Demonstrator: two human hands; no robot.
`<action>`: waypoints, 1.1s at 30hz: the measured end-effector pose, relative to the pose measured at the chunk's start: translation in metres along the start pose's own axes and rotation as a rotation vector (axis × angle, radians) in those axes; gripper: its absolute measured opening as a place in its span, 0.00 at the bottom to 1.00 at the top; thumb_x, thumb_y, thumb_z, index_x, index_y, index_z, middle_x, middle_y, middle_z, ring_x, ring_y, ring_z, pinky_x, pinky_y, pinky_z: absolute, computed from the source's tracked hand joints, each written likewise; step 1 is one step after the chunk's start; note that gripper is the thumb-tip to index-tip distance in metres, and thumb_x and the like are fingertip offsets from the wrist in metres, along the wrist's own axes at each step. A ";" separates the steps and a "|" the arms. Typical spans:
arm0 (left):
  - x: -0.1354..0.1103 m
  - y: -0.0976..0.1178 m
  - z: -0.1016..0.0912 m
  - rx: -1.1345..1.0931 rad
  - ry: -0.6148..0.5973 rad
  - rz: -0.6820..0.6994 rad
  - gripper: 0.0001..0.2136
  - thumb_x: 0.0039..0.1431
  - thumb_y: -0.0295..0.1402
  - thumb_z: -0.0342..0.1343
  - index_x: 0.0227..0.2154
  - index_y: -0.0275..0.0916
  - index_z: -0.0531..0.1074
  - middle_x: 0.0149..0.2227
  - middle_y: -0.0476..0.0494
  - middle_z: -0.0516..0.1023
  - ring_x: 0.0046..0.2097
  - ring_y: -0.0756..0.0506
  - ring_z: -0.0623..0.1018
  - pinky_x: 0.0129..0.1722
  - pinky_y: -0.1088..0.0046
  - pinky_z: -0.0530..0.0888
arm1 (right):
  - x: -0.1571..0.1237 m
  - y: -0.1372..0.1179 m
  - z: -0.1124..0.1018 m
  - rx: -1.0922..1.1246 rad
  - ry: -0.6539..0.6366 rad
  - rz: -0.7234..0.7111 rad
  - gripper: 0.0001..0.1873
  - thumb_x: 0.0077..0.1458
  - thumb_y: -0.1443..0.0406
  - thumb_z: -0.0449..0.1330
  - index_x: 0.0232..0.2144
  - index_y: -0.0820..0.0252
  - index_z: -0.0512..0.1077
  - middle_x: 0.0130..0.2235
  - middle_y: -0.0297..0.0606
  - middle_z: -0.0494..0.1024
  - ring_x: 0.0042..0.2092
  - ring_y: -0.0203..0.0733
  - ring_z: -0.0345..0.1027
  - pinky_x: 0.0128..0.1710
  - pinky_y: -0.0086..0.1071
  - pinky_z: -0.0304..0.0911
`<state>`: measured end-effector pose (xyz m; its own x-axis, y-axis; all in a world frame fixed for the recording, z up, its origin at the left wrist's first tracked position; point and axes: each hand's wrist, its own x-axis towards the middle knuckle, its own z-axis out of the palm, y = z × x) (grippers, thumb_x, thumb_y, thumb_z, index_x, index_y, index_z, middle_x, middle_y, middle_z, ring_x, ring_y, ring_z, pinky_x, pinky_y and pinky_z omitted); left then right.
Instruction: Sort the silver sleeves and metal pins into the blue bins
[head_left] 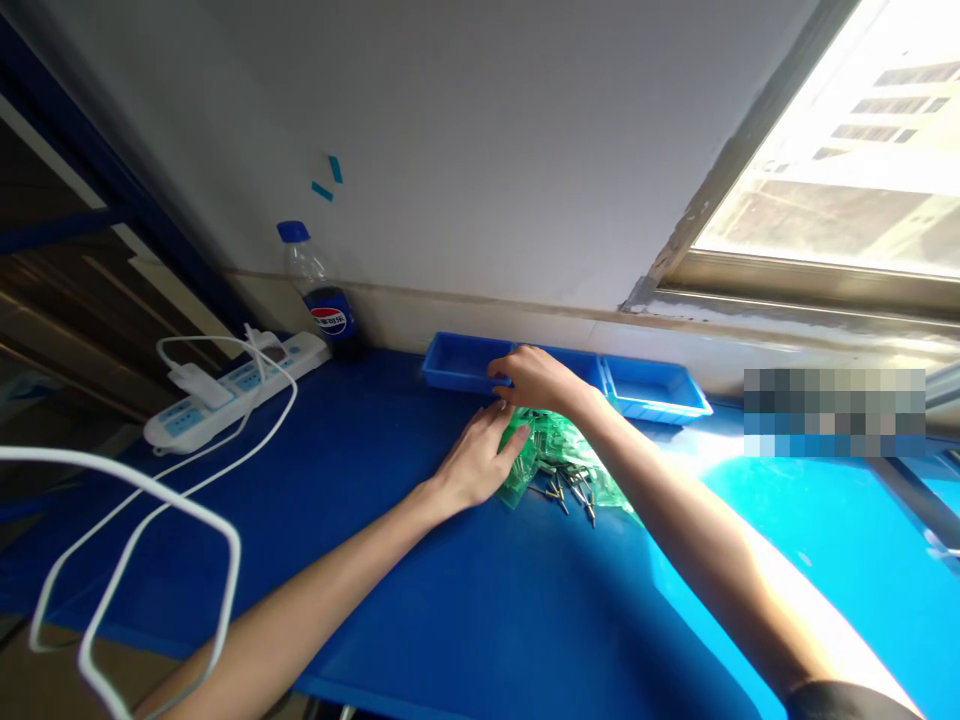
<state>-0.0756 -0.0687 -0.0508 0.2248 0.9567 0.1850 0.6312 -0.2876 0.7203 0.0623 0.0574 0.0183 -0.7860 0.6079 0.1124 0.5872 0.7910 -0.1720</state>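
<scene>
The left hand (480, 462) lies loosely bent on the edge of one crumpled green bag (559, 445) on the blue worktop (487, 620), pinching or not I cannot tell; the right hand (536, 380) curls over the rim of a blue tray (461, 365), fingertips hidden. Small metal pins (571, 492) beside the bag are too tangled to count. Three trays (652, 392) seem to line the wall (487, 150), the middle mostly covered; beyond stand one bottle (319, 290) and one power strip (232, 388).

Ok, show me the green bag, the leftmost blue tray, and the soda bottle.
green bag (559, 442): head view, on the crinkled plastic near its middle.
leftmost blue tray (456, 366): head view, on its bare floor.
soda bottle (331, 318): head view, on its label.
</scene>
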 end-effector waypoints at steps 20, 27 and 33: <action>0.074 0.025 -0.017 0.180 0.291 0.244 0.18 0.75 0.37 0.50 0.52 0.38 0.84 0.59 0.34 0.85 0.65 0.36 0.78 0.70 0.52 0.74 | -0.161 0.056 0.033 0.129 0.777 0.515 0.21 0.72 0.52 0.56 0.52 0.56 0.83 0.54 0.50 0.87 0.63 0.60 0.75 0.65 0.59 0.67; 0.096 0.054 -0.039 0.054 -0.234 0.145 0.19 0.71 0.47 0.55 0.32 0.39 0.80 0.27 0.47 0.80 0.30 0.46 0.75 0.34 0.68 0.69 | -0.181 0.042 0.026 0.214 0.894 0.570 0.33 0.72 0.42 0.53 0.20 0.50 0.53 0.21 0.31 0.60 0.25 0.41 0.56 0.30 0.38 0.60; 0.099 0.060 -0.051 0.086 -0.307 0.124 0.20 0.68 0.49 0.57 0.26 0.39 0.74 0.25 0.50 0.73 0.29 0.48 0.69 0.31 0.70 0.63 | -0.193 0.043 0.027 0.338 0.769 0.540 0.37 0.70 0.36 0.53 0.19 0.48 0.49 0.19 0.30 0.53 0.22 0.39 0.48 0.27 0.40 0.50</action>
<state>-0.0534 0.0112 0.0452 0.5081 0.8599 0.0482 0.6424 -0.4157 0.6439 0.2340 -0.0277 -0.0371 -0.0207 0.8541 0.5197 0.6491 0.4068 -0.6427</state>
